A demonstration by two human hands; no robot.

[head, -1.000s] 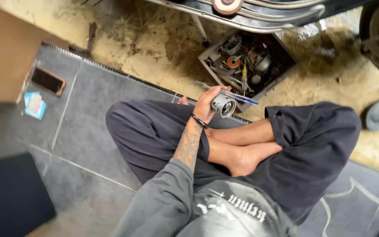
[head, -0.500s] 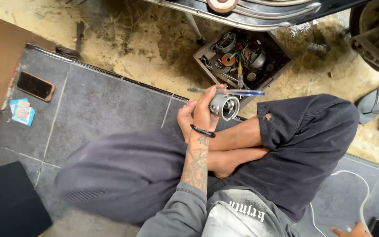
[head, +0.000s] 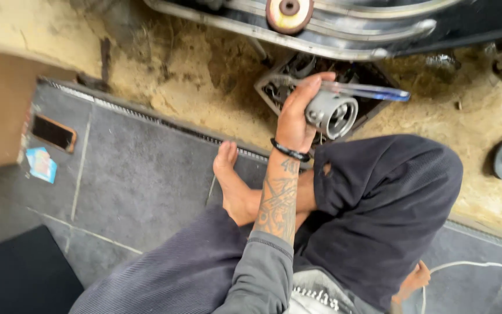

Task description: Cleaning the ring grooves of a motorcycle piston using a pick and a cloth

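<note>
1. Left hand [head: 294, 119] grips a grey metal cylinder [head: 331, 113], held above the parts crate [head: 268, 87].
2. The cylinder's open end faces right and toward the camera.
3. Right hand [head: 416, 278] rests low, apparently empty, well apart.

The left hand [head: 295, 119], gripping the grey metal cylinder [head: 331, 113] and the blue-handled tool [head: 355, 91], now sits higher, in front of the box of parts [head: 373, 78] instead of over the knee. The crossed left leg has opened, and a bare foot [head: 232, 183] now rests on the dark floor tiles [head: 135, 168]. The phone [head: 53, 132] appears farther left.
</note>
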